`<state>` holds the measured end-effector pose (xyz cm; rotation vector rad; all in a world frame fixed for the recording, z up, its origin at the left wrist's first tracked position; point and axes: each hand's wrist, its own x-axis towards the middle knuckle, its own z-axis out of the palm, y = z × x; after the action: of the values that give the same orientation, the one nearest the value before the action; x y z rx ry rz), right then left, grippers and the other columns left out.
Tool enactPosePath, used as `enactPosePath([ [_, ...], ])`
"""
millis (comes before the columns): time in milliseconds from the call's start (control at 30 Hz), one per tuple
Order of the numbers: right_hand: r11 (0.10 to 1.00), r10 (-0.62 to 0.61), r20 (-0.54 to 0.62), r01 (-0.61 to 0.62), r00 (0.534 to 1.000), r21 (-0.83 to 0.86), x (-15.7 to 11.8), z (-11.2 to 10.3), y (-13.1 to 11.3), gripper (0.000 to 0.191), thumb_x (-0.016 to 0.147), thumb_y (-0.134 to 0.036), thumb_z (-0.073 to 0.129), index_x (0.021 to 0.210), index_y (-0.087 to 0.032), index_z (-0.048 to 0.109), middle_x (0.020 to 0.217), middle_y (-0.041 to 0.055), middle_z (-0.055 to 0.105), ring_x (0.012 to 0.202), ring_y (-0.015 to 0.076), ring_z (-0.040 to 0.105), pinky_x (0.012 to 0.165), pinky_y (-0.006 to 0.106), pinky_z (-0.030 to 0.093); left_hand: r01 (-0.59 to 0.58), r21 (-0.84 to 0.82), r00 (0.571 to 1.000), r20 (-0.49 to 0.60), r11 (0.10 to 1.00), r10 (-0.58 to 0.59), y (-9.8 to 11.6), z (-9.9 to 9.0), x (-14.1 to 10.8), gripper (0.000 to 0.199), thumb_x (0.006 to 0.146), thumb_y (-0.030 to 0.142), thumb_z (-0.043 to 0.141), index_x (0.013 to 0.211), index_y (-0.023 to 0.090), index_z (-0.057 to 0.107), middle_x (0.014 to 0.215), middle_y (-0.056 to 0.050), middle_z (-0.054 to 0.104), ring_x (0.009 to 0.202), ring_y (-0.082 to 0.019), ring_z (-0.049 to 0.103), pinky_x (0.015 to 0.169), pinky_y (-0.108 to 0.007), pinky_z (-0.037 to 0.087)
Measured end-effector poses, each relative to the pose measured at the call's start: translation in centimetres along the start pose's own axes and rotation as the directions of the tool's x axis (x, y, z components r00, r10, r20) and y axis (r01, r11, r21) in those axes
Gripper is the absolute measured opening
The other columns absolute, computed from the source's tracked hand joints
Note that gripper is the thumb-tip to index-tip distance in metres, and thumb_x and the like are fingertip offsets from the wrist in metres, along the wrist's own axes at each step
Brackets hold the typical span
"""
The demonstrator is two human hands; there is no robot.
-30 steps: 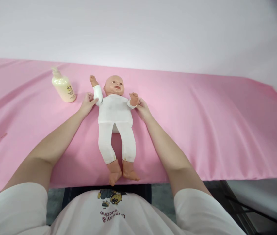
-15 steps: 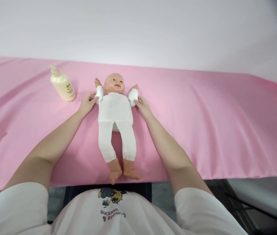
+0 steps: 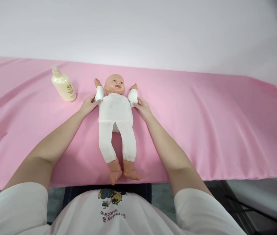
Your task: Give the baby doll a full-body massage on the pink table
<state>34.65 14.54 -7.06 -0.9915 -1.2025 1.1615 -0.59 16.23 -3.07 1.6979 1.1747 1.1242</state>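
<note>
A bald baby doll [image 3: 115, 109] with a white cloth body lies on its back, head away from me, both arms bent up beside its head. My left hand [image 3: 89, 103] pinches the doll's upper arm at the left of the view, thumb on the sleeve. On the other side, my right hand [image 3: 142, 107] grips the other upper arm, fingers at its outer edge. Some fingertips of both hands are hidden behind the doll's arms.
A pale yellow pump bottle [image 3: 64, 86] stands to the left of the doll. Pink cloth [image 3: 177, 114] with folds covers the table, its front edge close to my body. Behind it is a white surface [image 3: 138, 32].
Both thumbs have shifted slightly inward on the doll's upper arms. The doll and bottle look almost unchanged in place.
</note>
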Motion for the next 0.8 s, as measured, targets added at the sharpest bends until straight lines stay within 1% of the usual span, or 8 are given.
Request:
enactPosePath([
  [133, 1.000, -0.006, 0.016, 0.006, 1.000, 0.013, -0.2, 0.2, -0.5, 0.072, 0.056, -0.054, 0.096, 0.115, -0.029, 0.063, 0.124, 0.0057, 0.077, 0.119, 0.0274, 0.071, 0.112, 0.047, 0.054, -0.013, -0.087, 1.000, -0.009, 0.996, 0.012, -0.6, -0.1, 0.5, 0.050, 0.073, 0.039, 0.081, 0.117, 0.015, 0.075, 0.111, -0.011, 0.077, 0.101, -0.028, 0.069, 0.096, -0.041, 0.052],
  [300, 1.000, -0.004, 0.021, 0.003, 1.000, 0.031, -0.6, 0.3, -1.2, 0.056, 0.056, -0.040, 0.092, 0.103, -0.028, 0.065, 0.111, 0.0025, 0.079, 0.112, 0.0277, 0.072, 0.106, 0.047, 0.056, -0.008, -0.370, 1.000, -0.019, 0.929, 0.001, -0.2, 0.2, 0.6, 0.058, 0.056, 0.024, 0.086, 0.113, 0.018, 0.073, 0.117, -0.009, 0.076, 0.114, -0.029, 0.070, 0.106, -0.044, 0.052],
  [367, 0.999, 0.010, 0.019, -0.010, 1.000, 0.040, -0.8, 0.4, -1.4, 0.042, 0.057, -0.034, 0.089, 0.091, -0.027, 0.066, 0.107, 0.0026, 0.079, 0.110, 0.0279, 0.072, 0.104, 0.047, 0.056, 0.031, -0.445, 0.999, -0.002, 0.895, -0.035, 0.1, 0.2, 0.4, 0.052, 0.051, 0.018, 0.086, 0.102, 0.018, 0.075, 0.106, -0.007, 0.078, 0.104, -0.028, 0.072, 0.102, -0.045, 0.055],
  [433, 0.999, 0.014, 0.023, -0.015, 1.000, 0.049, -1.0, 0.4, -1.5, 0.028, 0.059, -0.028, 0.083, 0.078, -0.025, 0.062, 0.109, 0.0035, 0.079, 0.114, 0.0281, 0.071, 0.105, 0.046, 0.055, 0.077, -0.474, 0.997, 0.026, 0.877, -0.074, 0.4, 0.3, 0.3, 0.037, 0.049, 0.014, 0.083, 0.084, 0.017, 0.074, 0.094, -0.006, 0.079, 0.095, -0.027, 0.073, 0.096, -0.045, 0.057],
  [500, 0.998, 0.017, 0.025, -0.019, 1.000, 0.056, -1.2, 0.4, -1.6, 0.022, 0.059, -0.023, 0.077, 0.068, -0.024, 0.057, 0.110, 0.0040, 0.078, 0.116, 0.0278, 0.070, 0.107, 0.046, 0.054, 0.096, -0.472, 0.995, 0.041, 0.876, -0.088, 0.5, 0.3, 0.2, 0.021, 0.049, 0.012, 0.078, 0.067, 0.017, 0.069, 0.087, -0.006, 0.078, 0.095, -0.026, 0.073, 0.095, -0.044, 0.057],
  [567, 0.999, 0.026, 0.026, -0.027, 0.999, 0.047, -1.3, 0.3, -1.7, 0.020, 0.060, -0.020, 0.074, 0.065, -0.023, 0.054, 0.108, 0.0042, 0.077, 0.115, 0.0272, 0.070, 0.108, 0.047, 0.054, 0.090, -0.466, 0.996, 0.040, 0.880, -0.081, 0.4, 0.3, 0.1, 0.016, 0.048, 0.010, 0.075, 0.059, 0.017, 0.065, 0.084, -0.006, 0.077, 0.098, -0.024, 0.072, 0.097, -0.041, 0.055],
  [667, 0.999, 0.031, 0.023, -0.032, 0.999, 0.024, -1.3, 0.4, -1.7, 0.023, 0.062, -0.023, 0.076, 0.068, -0.024, 0.054, 0.108, 0.0046, 0.077, 0.114, 0.0269, 0.070, 0.108, 0.048, 0.053, 0.096, -0.487, 0.995, 0.042, 0.868, -0.087, 0.4, 0.4, 0.2, 0.020, 0.045, 0.008, 0.076, 0.060, 0.017, 0.066, 0.085, -0.005, 0.077, 0.095, -0.022, 0.072, 0.093, -0.037, 0.055],
  [800, 0.999, -0.015, 0.042, 0.013, 0.999, 0.034, -1.0, 0.6, -1.3, 0.034, 0.064, -0.039, 0.087, 0.081, -0.026, 0.061, 0.113, 0.0043, 0.077, 0.116, 0.0266, 0.069, 0.105, 0.043, 0.055, 0.126, -0.528, 0.992, 0.068, 0.840, -0.107, 0.3, 0.5, 0.3, 0.028, 0.047, 0.011, 0.080, 0.070, 0.017, 0.065, 0.085, -0.003, 0.076, 0.082, -0.019, 0.071, 0.079, -0.033, 0.056],
])
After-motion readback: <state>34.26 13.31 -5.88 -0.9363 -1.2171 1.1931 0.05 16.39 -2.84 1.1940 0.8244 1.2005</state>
